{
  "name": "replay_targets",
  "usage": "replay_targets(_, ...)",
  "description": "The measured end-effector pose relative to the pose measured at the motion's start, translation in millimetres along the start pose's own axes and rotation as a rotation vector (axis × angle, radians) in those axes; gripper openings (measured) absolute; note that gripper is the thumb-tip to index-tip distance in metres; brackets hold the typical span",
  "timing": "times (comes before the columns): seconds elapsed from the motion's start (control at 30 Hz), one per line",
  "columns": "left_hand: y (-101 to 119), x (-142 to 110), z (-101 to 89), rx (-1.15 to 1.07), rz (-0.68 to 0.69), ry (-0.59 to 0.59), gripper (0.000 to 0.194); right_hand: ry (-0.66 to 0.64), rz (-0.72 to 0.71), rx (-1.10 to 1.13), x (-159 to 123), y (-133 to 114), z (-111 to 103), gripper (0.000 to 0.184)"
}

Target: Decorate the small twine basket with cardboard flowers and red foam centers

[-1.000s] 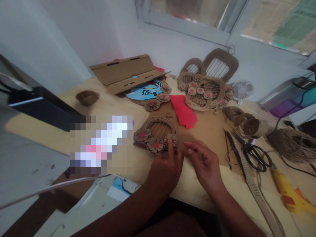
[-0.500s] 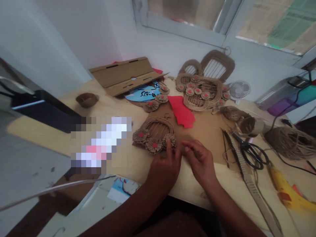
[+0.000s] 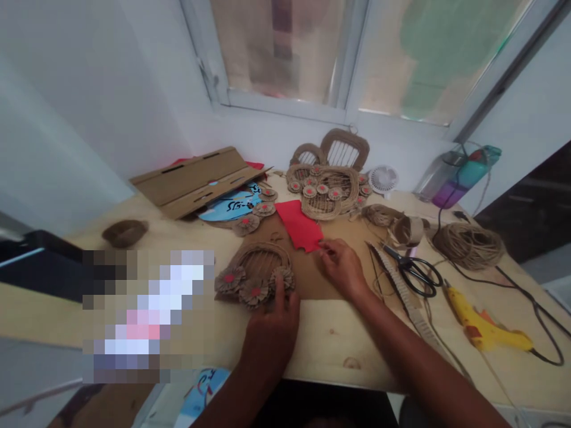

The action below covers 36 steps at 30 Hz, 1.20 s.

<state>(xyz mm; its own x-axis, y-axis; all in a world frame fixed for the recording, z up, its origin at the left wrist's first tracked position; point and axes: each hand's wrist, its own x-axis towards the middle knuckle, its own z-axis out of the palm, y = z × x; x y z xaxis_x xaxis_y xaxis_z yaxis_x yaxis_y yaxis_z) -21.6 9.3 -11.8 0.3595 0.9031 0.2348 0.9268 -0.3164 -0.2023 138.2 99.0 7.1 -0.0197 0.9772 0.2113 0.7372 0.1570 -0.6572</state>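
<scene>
A small arched piece of woven brown twine [image 3: 263,261] lies at the middle of the table, with pleated paper flowers with red centres along its lower edge. My left hand [image 3: 272,324] rests at its lower right, the index finger stretched out and pressing on the right-hand flower [image 3: 281,278]; nothing is gripped in it. My right hand [image 3: 343,267] reaches forward, its bent fingertips meeting the lower right edge of a red sheet [image 3: 298,224] with a ragged cut edge. The sheet lies flat on brown cardboard [image 3: 343,284].
Black scissors [image 3: 414,273], a yellow glue gun [image 3: 482,324] and a twine bundle [image 3: 468,245] lie at right. Finished woven pieces [image 3: 332,193] and a small fan [image 3: 383,178] stand behind. A cardboard box [image 3: 200,181] is at back left; a brown tape roll [image 3: 125,233] sits at left.
My right hand has moved from beside my left hand, forward to the red sheet's edge. My left index finger stays on the flower. The camera view has shifted up and right.
</scene>
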Motion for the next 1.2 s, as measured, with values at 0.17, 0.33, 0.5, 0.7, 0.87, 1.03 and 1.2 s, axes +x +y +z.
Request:
replay_targets(0.17, -1, -1, 4.5, 0.040, -0.012, 0.002, 0.044, -0.028, 0.075, -0.203, 21, -2, 8, 0.022)
replay_targets(0.33, 0, 0, 1.4, 0.045, -0.023, 0.014, 0.045, -0.030, 0.119, -0.250, 26, -8, 21, 0.028)
replay_targets(0.5, 2, 1, -0.3, 0.081, -0.021, 0.004, 0.043, -0.039, 0.172, -0.158, 31, -9, 29, 0.027)
replay_targets(0.7, -1, 1, 3.4, 0.031, -0.037, -0.021, 0.051, 0.004, 0.177, 0.172, 22, -8, 21, 0.025)
replay_targets(0.87, -3, 0, 1.1, -0.024, -0.061, -0.081, 0.055, 0.048, 0.178, 0.530, -18, -9, 3, 0.032)
replay_targets(1.03, -2, 2, -5.1, -0.041, -0.057, -0.136, 0.052, 0.068, 0.229, 0.831, -62, -14, -1, 0.037)
replay_targets(1.2, -4, 2, -3.8, -0.076, -0.063, -0.134, 0.042, 0.101, 0.284, 0.979, -82, -15, 2, 0.031)
